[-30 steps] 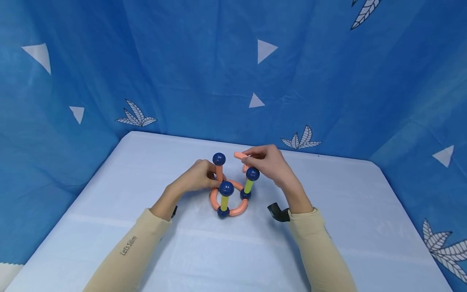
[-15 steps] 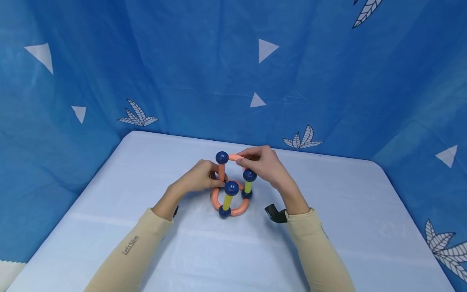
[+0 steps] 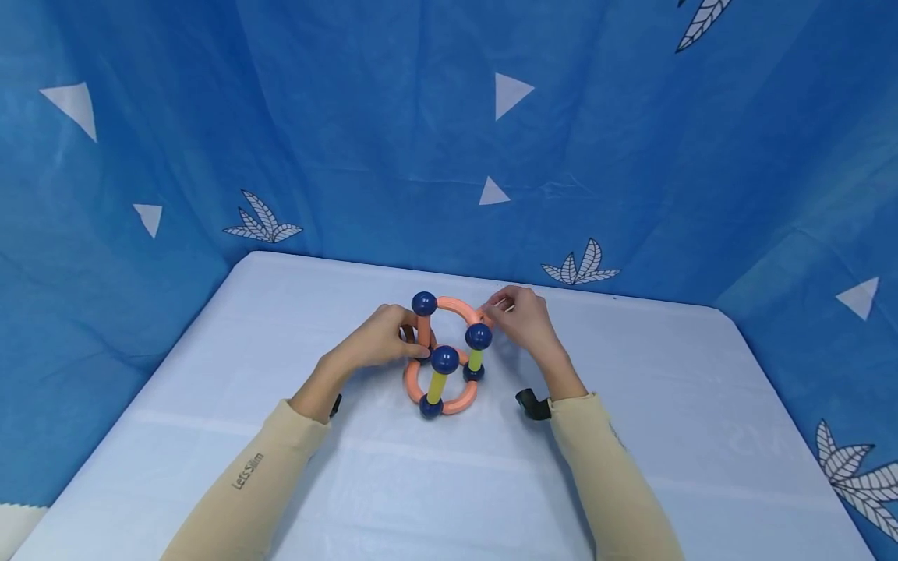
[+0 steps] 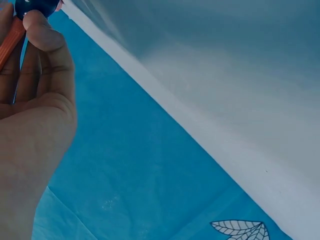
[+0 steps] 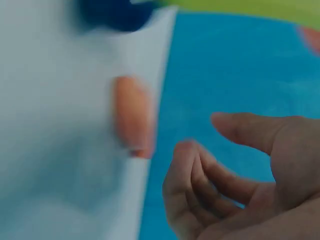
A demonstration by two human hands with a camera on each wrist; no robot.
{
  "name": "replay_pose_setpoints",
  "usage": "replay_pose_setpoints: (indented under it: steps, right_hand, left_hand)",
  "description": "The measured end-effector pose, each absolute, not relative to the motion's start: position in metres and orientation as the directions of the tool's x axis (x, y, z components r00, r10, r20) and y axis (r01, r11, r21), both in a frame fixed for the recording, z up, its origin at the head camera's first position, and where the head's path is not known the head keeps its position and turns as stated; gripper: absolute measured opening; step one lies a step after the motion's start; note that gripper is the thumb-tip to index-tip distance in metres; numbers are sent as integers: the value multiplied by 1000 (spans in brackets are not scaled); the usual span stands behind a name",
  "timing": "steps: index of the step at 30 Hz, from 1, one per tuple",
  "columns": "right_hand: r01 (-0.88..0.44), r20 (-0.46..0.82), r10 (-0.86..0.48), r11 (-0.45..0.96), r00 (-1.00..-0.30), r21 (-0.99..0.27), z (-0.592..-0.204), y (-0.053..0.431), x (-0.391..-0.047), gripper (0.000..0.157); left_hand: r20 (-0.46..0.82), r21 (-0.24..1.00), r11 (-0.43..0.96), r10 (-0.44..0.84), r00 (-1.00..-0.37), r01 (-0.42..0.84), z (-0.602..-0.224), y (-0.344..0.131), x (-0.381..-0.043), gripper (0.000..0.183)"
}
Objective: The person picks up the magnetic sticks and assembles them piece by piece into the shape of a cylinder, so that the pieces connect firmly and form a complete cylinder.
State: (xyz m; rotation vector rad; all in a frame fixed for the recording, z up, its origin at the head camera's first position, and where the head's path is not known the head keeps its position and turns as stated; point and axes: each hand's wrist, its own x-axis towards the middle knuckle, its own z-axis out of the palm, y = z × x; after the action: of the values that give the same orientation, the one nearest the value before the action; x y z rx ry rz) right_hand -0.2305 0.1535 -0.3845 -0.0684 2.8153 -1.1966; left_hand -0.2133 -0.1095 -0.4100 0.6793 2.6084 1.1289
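A ball-and-stick building toy stands on the table. Its base is a ring of curved orange sticks point(image 3: 460, 400) joined by blue balls. Two yellow-green sticks point(image 3: 438, 387) and one straight orange stick point(image 3: 424, 330) rise from it, each topped by a blue ball point(image 3: 445, 359). A curved orange stick point(image 3: 456, 305) spans the back-left and right top balls. My left hand point(image 3: 382, 336) pinches the lower blue ball point(image 4: 37, 7) at the orange stick's foot. My right hand point(image 3: 522, 315) is beside the right top ball, thumb and fingers apart. An orange stick end point(image 5: 132, 117) lies outside its fingers.
A white cloth covers the table point(image 3: 393, 499). Blue patterned fabric point(image 3: 365, 140) hangs along the back and sides. A black wrist mount point(image 3: 533, 404) sticks out from the right sleeve.
The right hand brought the curved orange stick left onto the back-left top ball, then let go and drew back to the right. My left hand has kept its hold.
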Motion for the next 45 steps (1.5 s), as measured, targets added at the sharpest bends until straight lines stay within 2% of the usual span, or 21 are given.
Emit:
replay_pose_setpoints:
  steps: [3,9,18,24,28,34,45]
  right_hand:
    - [62,-88,7,764,-996,-642,-397,154,-236,29]
    - [115,-104,65,782,-993,-612,-411,151,-238,38]
    - [142,-111,95,807,-989,-573,-419,153,-238,23]
    - [182,-164,106,805,-981,-565,-410,166,-230,25]
    - [172,-202,56,765,-978,-621,-401,180,-217,29]
    - [185,-299,-82,622,-951,-761,-375,196,-183,38]
    - [135,-245,-259,379,-934,-916,-337,179,-127,60]
  left_hand:
    - [-16,736,594,495,-869,325,-409,-110,-213,9]
    - [-13,741,587,499,-866,327,-409,-110,-213,9]
    - [-14,740,587,502,-865,329,-410,-111,-213,10]
    - [-3,748,570,515,-857,340,-412,-110,-213,11]
    - [-1,747,570,515,-857,342,-412,-111,-214,10]
    - [3,747,571,510,-860,341,-412,-115,-215,10]
    - [3,749,562,527,-850,351,-410,-115,-214,11]
